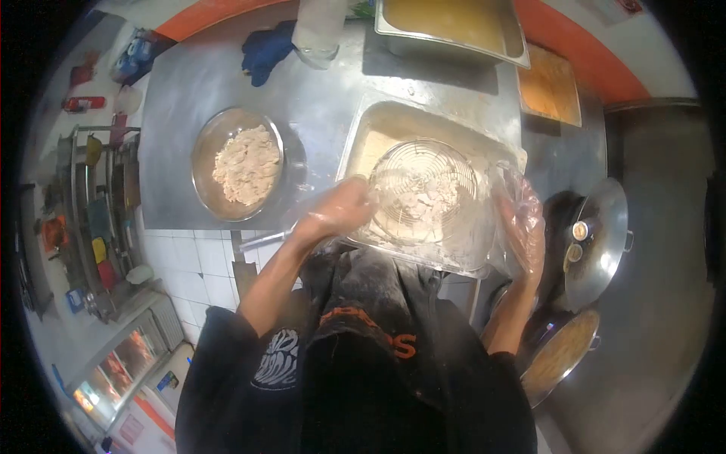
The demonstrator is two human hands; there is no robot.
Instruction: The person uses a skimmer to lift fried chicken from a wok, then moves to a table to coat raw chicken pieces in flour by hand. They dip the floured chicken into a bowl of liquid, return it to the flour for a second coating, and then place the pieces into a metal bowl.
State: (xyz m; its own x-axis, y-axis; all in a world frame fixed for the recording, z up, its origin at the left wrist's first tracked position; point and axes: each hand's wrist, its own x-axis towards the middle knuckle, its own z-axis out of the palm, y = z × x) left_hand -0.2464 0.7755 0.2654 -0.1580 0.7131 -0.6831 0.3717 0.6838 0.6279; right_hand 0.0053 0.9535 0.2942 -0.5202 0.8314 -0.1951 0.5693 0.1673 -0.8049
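A round wire skimmer [458, 168] with flour-coated pieces [427, 200] in it is over a deep metal tray [360, 144] of pale flour. My left hand [344, 208] is closed at the skimmer's left side; a thin handle runs out beneath that forearm. At the tray's right side is my right hand [522, 219], in a loose clear plastic glove. Its fingers look extended and slightly curved, with nothing seen in them. Left of the tray stands a steel bowl [203, 178] holding a heap of pale, battered-looking pieces [247, 165].
Behind the tray stands another metal pan [446, 47] with yellowish contents. An orange-brown board or tray [550, 87] lies to its right. A blue cloth [268, 51] and a clear container [319, 30] are at the back. Large metal pans [605, 261] stand at the right.
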